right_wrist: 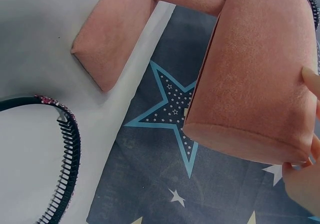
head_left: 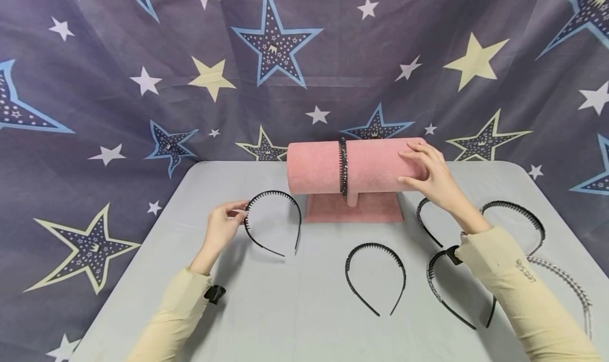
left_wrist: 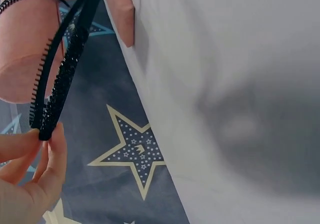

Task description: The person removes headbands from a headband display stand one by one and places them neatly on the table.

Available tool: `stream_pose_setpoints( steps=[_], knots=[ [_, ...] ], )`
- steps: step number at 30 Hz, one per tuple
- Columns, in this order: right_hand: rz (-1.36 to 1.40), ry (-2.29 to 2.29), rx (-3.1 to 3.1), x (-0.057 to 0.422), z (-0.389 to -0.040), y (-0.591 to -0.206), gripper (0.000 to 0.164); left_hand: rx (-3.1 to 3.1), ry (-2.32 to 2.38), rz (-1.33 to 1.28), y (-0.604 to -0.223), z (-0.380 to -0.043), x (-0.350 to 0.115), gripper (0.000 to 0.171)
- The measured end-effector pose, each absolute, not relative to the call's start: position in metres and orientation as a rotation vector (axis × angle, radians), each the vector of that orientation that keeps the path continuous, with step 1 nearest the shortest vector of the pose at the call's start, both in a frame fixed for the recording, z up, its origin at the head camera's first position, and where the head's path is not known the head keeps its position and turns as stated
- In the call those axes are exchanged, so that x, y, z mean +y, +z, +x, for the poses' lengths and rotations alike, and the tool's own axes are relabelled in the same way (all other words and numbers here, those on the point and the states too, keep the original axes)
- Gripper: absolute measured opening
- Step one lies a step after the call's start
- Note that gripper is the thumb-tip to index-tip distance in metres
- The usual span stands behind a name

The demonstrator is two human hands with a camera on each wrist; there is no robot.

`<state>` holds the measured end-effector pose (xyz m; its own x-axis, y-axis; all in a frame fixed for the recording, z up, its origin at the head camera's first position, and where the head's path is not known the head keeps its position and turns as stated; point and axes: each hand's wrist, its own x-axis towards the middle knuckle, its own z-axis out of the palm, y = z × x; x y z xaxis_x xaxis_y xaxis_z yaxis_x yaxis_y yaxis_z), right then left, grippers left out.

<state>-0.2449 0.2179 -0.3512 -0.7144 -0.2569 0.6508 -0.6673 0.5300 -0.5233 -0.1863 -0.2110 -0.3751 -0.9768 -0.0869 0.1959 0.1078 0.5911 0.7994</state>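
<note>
Between thumb and fingers my left hand [head_left: 223, 225] pinches a black toothed headband [head_left: 297, 211] by its side, just left of the pink stand. The left wrist view shows dark glittery beads along this headband [left_wrist: 67, 71]. My right hand [head_left: 435, 179] rests on the right end of the pink cushioned roll [head_left: 376, 164], fingers on top and thumb at the front. A black beaded headband [head_left: 343, 166] is around the middle of the roll. In the right wrist view the fingertips [right_wrist: 310, 81] touch the roll's side near its end.
The roll stands on a pink base [head_left: 323, 211] at the back of the grey-white table [head_left: 285, 309]. One black headband [head_left: 349, 277] lies in front. Several others lie at the right, including a silvery one [head_left: 573, 285], partly behind my right arm. A starry cloth [head_left: 295, 108] hangs behind.
</note>
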Motion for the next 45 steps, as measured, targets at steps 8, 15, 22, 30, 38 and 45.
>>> stream_pose_setpoints(
  steps=[8, 15, 22, 30, 38, 45],
  knots=[
    [0.756, 1.085, -2.265, 0.218, -0.245, -0.351, 0.050, -2.699, -1.408, -0.072, -0.384, -0.190, -0.206, 0.027],
    [0.753, 1.078, -2.264, 0.218, -0.245, -0.351, 0.050, -2.762, -1.430, -0.159, -0.391, -0.191, -0.195, 0.026],
    [0.750, 1.083, -2.271, 0.218, -0.244, -0.351, 0.049, -2.805, -1.408, -0.199, -0.397, -0.190, -0.184, 0.025],
    [0.751, 1.085, -2.273, 0.219, -0.243, -0.350, 0.050, -2.837, -1.467, -0.242, -0.406, -0.189, -0.172, 0.026],
    [0.743, 1.083, -2.278, 0.219, -0.244, -0.350, 0.050, -2.884, -1.519, -0.236, -0.411, -0.188, -0.162, 0.027],
    [0.747, 1.094, -2.278, 0.219, -0.244, -0.350, 0.050, -2.924, -1.587, -0.230, -0.415, -0.187, -0.157, 0.027]
  ],
)
